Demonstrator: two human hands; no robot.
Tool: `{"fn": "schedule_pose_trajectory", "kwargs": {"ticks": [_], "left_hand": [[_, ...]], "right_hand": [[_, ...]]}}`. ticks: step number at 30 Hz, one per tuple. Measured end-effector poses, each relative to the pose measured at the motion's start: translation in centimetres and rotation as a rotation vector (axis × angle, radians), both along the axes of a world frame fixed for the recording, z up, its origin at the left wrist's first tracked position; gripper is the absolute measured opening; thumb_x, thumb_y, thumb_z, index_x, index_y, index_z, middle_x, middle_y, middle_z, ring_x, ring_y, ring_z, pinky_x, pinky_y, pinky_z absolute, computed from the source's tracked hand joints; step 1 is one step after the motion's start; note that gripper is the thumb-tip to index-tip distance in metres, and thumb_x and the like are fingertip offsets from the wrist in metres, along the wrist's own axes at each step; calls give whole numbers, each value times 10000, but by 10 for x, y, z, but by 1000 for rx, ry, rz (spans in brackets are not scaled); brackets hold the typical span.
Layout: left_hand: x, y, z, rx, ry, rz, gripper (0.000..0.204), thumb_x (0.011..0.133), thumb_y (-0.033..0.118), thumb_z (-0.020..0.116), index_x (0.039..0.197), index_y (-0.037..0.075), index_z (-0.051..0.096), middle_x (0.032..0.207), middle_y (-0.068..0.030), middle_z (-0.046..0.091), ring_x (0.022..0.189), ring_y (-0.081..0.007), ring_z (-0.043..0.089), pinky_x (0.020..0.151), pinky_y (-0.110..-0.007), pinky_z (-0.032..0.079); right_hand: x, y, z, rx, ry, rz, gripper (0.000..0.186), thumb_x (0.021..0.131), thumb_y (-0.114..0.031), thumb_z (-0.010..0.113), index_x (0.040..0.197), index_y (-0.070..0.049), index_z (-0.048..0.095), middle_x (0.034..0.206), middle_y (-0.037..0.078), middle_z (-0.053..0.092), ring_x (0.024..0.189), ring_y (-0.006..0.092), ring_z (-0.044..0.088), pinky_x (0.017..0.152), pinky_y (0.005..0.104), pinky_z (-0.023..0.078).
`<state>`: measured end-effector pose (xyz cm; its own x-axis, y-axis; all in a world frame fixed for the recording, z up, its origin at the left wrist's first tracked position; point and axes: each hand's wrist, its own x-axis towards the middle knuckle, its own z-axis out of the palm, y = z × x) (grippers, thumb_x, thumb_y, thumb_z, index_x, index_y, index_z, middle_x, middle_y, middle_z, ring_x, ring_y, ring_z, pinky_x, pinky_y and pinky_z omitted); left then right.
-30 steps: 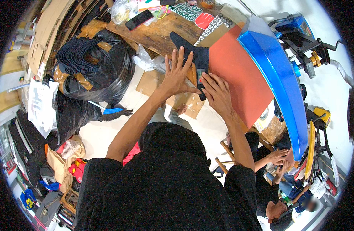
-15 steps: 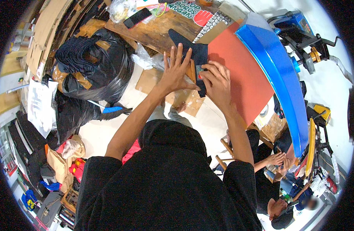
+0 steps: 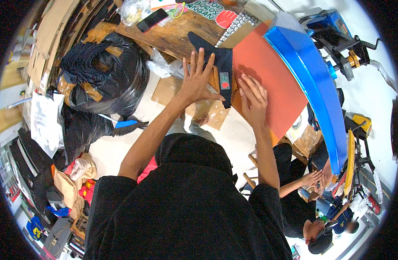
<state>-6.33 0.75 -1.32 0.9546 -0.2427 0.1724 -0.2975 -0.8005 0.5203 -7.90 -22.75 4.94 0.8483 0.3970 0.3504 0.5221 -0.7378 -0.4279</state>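
Observation:
A black sock point(image 3: 224, 60) lies flat at the left edge of an orange-red sheet point(image 3: 277, 82), its toe pointing to the far left. Near its cuff sits a small grey label point(image 3: 225, 81) with a red mark. My left hand point(image 3: 196, 84) is spread with fingers stretched out, thumb reaching to the sock beside the label; whether it presses on the cloth I cannot tell. To the right of the label, my right hand point(image 3: 253, 100) hovers over or rests on the sheet, fingers extended and holding nothing.
A large blue curved panel point(image 3: 305, 76) borders the sheet on the right. The wooden table point(image 3: 177, 37) behind carries a phone point(image 3: 152, 21). At left stands a black plastic sack point(image 3: 121, 78) topped with dark socks point(image 3: 84, 60). Another person's hands point(image 3: 313, 180) work at lower right.
My right hand has moved off the label to the right and slightly toward me, opening its fingers and uncovering the label. My left hand has hardly moved.

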Motion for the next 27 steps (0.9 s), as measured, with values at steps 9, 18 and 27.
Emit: {"fn": "schedule_pose_trajectory", "kwargs": {"ticks": [9, 18, 27], "left_hand": [[2, 0, -3, 30, 7, 2, 1498, 489, 849, 752, 1601, 63, 127, 1632, -302, -17, 1487, -537, -60, 1117, -732, -15], [2, 1, -5, 9, -13, -1, 1484, 498, 843, 751, 1602, 70, 130, 1633, -302, -16, 1483, -545, -53, 1116, -731, -23], [2, 1, -6, 3, -14, 4, 1480, 496, 831, 763, 1601, 69, 138, 1633, -302, -12, 1482, -548, -37, 1118, -729, -16]], "right_hand": [[-12, 2, -6, -170, 43, 127, 410, 926, -137, 604, 1335, -115, 622, 1455, 20, 544, 1347, 243, 477, 1112, 448, 349], [-9, 10, -11, -194, 72, 184, 466, 911, -109, 557, 1375, -123, 587, 1470, 26, 520, 1371, 246, 444, 1165, 455, 298], [-10, 12, -14, -177, 72, 188, 470, 913, -115, 555, 1381, -120, 581, 1468, 31, 521, 1364, 250, 450, 1145, 459, 321]]}}
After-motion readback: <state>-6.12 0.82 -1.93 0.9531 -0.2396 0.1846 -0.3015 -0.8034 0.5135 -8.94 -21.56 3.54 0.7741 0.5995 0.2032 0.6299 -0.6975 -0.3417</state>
